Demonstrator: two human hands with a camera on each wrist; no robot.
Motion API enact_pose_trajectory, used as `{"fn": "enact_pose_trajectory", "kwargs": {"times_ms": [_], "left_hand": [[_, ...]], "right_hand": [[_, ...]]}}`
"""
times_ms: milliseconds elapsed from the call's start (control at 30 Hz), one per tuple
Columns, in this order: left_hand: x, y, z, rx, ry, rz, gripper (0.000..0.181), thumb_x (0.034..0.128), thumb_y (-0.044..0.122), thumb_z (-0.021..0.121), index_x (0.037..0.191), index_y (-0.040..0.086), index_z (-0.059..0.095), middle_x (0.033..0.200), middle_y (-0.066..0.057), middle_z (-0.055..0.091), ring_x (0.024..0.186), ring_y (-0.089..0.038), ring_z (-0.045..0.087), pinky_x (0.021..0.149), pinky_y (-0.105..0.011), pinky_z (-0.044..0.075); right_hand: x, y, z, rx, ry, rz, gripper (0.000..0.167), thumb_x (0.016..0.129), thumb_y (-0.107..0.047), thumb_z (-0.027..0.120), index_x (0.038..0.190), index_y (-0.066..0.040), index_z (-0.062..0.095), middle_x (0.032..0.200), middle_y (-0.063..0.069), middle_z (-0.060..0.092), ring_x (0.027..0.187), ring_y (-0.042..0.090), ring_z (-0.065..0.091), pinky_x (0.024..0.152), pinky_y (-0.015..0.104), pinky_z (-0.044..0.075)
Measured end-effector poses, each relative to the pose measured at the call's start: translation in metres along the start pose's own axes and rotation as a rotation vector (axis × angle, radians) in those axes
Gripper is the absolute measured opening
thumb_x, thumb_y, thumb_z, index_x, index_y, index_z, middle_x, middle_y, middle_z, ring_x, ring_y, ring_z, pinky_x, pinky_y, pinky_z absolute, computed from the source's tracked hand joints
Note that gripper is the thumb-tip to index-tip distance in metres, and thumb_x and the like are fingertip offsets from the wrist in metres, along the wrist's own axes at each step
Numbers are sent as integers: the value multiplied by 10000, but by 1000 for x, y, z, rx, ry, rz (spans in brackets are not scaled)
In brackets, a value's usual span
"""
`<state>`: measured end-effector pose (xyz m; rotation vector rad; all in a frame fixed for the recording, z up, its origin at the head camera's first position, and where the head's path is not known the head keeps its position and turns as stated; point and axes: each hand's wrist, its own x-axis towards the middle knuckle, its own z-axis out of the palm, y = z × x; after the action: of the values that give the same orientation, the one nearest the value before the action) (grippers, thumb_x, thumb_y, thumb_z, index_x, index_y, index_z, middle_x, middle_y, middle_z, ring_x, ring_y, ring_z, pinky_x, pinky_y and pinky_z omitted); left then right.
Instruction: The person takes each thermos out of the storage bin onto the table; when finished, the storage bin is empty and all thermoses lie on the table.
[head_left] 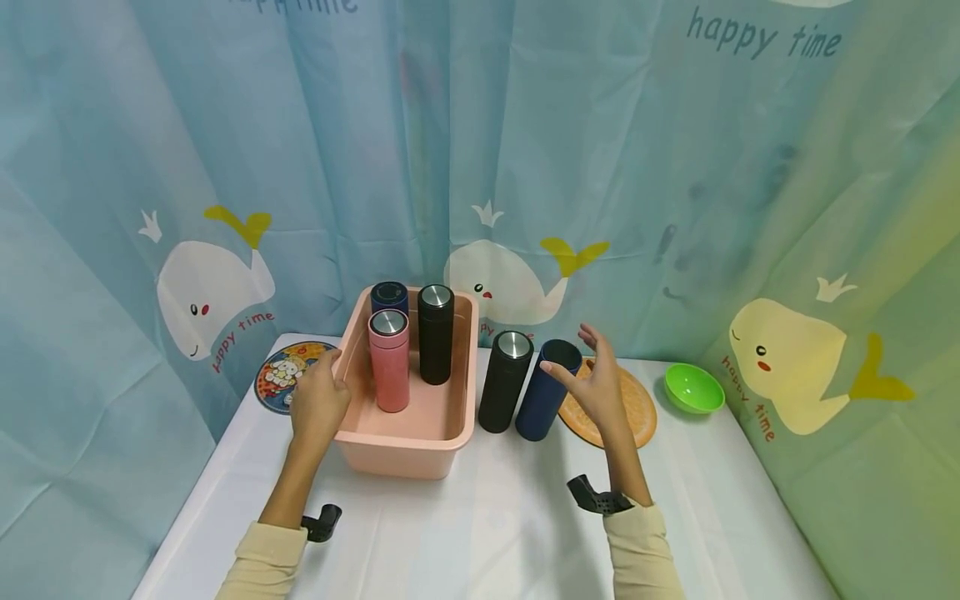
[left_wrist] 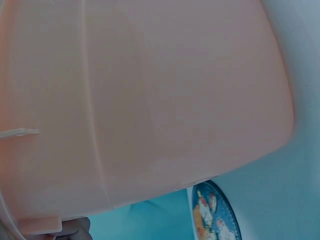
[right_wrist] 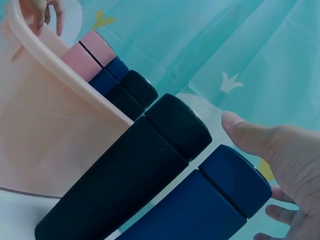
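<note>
My left hand grips the left rim of a pink plastic bin; its fingers show at the bin's edge in the left wrist view. Standing in the bin are a pink thermos, a black thermos and a dark blue thermos, partly hidden behind the pink one. Right of the bin, a second black thermos stands on the table beside another blue thermos. Around the top of that blue thermos, my right hand has thumb and fingers spread, apart from it in the right wrist view.
An orange round mat lies behind the right hand. A green bowl sits near the table's right back edge. On the left, a patterned round mat is partly covered by the left hand. A whale-printed curtain hangs close behind the white table.
</note>
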<state>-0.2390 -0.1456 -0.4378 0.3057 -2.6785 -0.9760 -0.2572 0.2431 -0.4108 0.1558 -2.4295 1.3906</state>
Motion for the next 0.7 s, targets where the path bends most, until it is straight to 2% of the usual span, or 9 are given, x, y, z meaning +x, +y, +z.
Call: {"fn": "enact_pose_trajectory", "kwargs": {"times_ms": [167,433,500,700], "left_hand": [[0,-1,1,-2,5,-1,496,889,33,531,1384,43,501,1313,-259,585,1138,-469,595,860,-604,492],[1,-1,2,9,16,9,488,886,31,538,1373,45,513,1286,-262,601,1107,-468,610,841,-590,500],[1,-1,1,8,17,5,487,888,32,535,1374,48,513,1287,-263,600,1110,-468,609,843,-591,498],[1,-1,1,2,3,-9,485,900,38,535,1384,48,502,1300,-263,590,1138,-468,595,866,-593,493]], "right_hand": [[4,-5,0,5,41,-41,868,799,-279,803,1504,-117,325,1506,165,380,1411,338,335,1100,570,328],[15,-23,2,99,168,-174,730,789,-127,806,1425,-71,451,1443,133,475,1362,287,408,1099,544,345],[16,-33,4,127,181,-207,713,788,-81,797,1415,-45,460,1434,160,479,1355,302,415,1099,543,348],[14,-82,7,185,170,-315,677,768,35,767,1365,103,457,1379,289,482,1318,383,440,1066,584,369]]}}
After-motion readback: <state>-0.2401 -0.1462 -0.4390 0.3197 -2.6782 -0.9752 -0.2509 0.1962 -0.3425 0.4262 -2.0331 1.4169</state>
